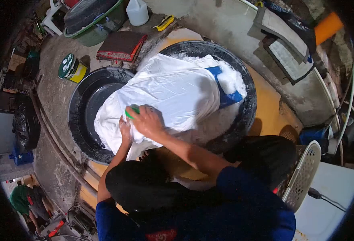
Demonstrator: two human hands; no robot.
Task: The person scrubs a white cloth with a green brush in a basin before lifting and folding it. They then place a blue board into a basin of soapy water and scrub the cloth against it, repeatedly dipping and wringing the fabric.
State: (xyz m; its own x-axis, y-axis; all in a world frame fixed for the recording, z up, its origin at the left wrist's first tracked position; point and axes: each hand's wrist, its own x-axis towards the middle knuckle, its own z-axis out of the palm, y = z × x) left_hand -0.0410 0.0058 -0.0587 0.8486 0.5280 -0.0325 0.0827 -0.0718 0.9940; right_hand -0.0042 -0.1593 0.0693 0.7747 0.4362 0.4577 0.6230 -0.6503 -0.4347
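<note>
A wet white cloth [173,90] is spread over a blue plastic board [230,99] that lies across the large black basin [250,90]. The cloth's near left end droops into a smaller black basin [76,108]. My right hand [147,122] is closed around a green scrub brush [132,112], pressed on the cloth near its left end; the fingers cover much of the brush. Just left of it, my left hand [125,131] grips the cloth's near edge, its fingers partly hidden. White suds [231,78] heap on the board's far end.
Behind the basins lie a folded dark mat [121,46], a yellow-and-green bucket [72,69], a white jug [137,12] and a yellow brush [165,23]. To my right stands a white perforated basket [304,176]. Another person [21,199] bends down at the far lower left.
</note>
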